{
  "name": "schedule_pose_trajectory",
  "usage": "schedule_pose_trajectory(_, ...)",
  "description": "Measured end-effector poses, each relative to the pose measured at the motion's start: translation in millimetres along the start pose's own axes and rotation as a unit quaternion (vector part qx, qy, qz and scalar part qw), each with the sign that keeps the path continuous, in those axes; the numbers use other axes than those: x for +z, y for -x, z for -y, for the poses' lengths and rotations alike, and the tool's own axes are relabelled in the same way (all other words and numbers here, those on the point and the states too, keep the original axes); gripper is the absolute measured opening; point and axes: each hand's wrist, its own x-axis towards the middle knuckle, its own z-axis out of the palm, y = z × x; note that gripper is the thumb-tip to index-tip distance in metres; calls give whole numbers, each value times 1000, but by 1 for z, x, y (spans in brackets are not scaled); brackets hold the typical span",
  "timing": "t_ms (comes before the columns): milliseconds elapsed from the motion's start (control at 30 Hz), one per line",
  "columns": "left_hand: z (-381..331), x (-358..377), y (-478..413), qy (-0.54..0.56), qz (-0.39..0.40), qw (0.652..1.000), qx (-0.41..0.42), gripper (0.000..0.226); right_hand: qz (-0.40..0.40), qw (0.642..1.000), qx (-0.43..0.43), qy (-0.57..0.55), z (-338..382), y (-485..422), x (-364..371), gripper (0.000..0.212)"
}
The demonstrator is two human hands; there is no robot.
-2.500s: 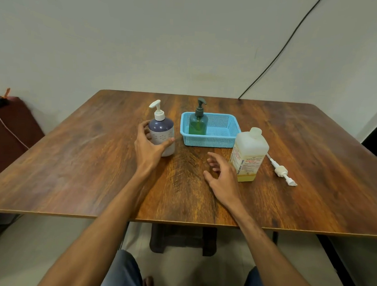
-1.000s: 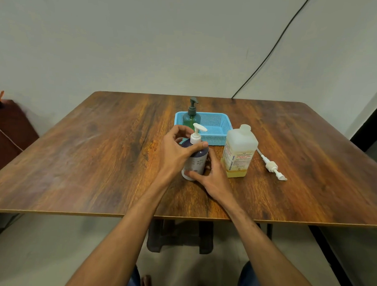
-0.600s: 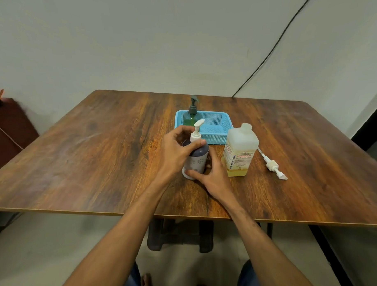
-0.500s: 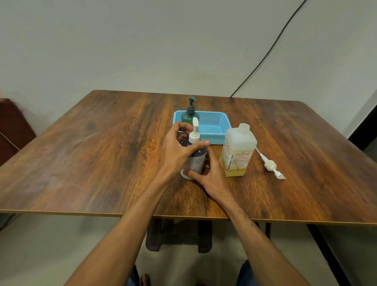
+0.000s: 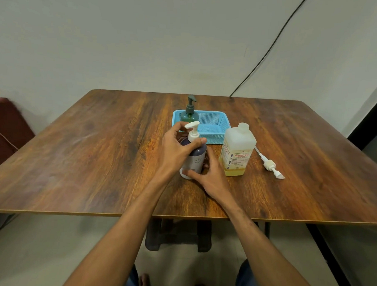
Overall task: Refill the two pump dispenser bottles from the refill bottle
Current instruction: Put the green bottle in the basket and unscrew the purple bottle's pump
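- We see the purple pump bottle standing upright on the table, a little right of the frame's centre.
- Our left hand is clamped around its shoulder and white pump collar, thumb across the front (the nozzle points toward the left of the frame).
- Our right hand is closed on the bottle's lower body, thumb pressed near its base.
- The refill bottle stands just right of the purple one, cap on, with yellowish liquid low inside.
- Behind both, the green pump bottle stands in the left end of a blue basket.
- A loose white pump lies flat on the table, right of the refill bottle.
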Motion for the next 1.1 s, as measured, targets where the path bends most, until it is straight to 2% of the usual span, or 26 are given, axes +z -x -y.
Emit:
schedule_pose_trajectory(100,3,0,3,-9,55,998,-10,45,-3,1000,-3,2,1,0,0,84)
schedule_pose_trajectory(167,7,-2,5,-9,53,999,4,37,-7,1000,-9,7,1,0,-1,80)
schedule_pose_trajectory(300,3,-3,3,-16,-12,1000,14,27,-3,1000,-8,3,0,0,0,81)
schedule_pose_trajectory(467,-10,2,-6,20,-90,996,22,28,-7,1000,-10,-1,-1,-1,0,85)
schedule_pose_trajectory(800,-54,-14,-15,85,-142,983,80,32,-3,1000,-6,20,0,-2,-1,82)
schedule_pose_trajectory(1100,-77,-36,-11,154,-237,951,126,36,0,1000,-6,14,0,0,-2,80)
